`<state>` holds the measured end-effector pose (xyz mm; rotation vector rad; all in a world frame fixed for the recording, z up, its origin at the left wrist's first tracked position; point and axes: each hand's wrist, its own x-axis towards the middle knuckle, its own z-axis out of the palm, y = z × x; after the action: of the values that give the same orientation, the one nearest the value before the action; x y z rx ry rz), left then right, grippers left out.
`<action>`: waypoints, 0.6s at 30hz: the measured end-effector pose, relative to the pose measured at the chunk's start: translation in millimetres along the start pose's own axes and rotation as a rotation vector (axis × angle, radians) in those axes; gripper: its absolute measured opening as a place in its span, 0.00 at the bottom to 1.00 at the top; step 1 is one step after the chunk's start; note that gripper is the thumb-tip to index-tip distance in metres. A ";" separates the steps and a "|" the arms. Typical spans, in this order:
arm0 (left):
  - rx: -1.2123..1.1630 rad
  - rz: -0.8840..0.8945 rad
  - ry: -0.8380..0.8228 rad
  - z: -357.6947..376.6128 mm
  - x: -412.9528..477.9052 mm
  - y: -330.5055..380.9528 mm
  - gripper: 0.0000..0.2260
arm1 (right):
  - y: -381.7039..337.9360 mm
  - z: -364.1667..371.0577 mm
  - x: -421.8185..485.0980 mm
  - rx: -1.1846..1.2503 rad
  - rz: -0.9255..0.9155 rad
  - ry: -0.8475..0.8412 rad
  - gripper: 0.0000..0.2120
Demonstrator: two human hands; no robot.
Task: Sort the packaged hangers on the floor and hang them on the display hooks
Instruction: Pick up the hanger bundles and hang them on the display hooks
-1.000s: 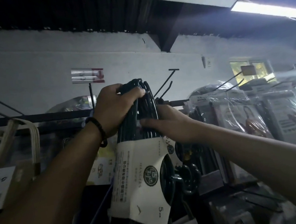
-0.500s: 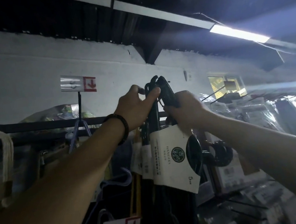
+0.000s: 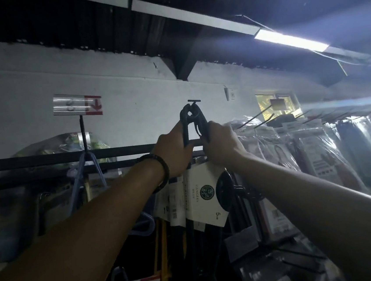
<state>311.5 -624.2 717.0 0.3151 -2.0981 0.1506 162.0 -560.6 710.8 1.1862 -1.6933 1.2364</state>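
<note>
Left hand [image 3: 174, 150] clamps one hanger pack [image 3: 205, 193] by its necks. Right hand [image 3: 220, 144] grasps the same pack alongside. Pack hooks are above both hands, at one display hook [image 3: 194, 101] tip; 1 s ago that tip was off right. Two red-arrow tags [image 3: 77, 104]. White wall [image 3: 25, 88], one ceiling light [image 3: 290, 40].

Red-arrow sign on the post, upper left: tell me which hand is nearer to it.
Left. The left hand grips the black hanger pack right of and below the red-arrow sign; the right hand holds it farther right.
</note>
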 end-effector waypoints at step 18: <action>0.362 -0.168 -0.159 49.4 -29.5 -24.9 0.28 | 2.2 68.8 9.2 0.010 0.082 -0.313 0.13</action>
<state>292.5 -654.8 665.6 0.7387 -2.1845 0.4190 154.9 -628.7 698.9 1.3846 -1.9816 1.1535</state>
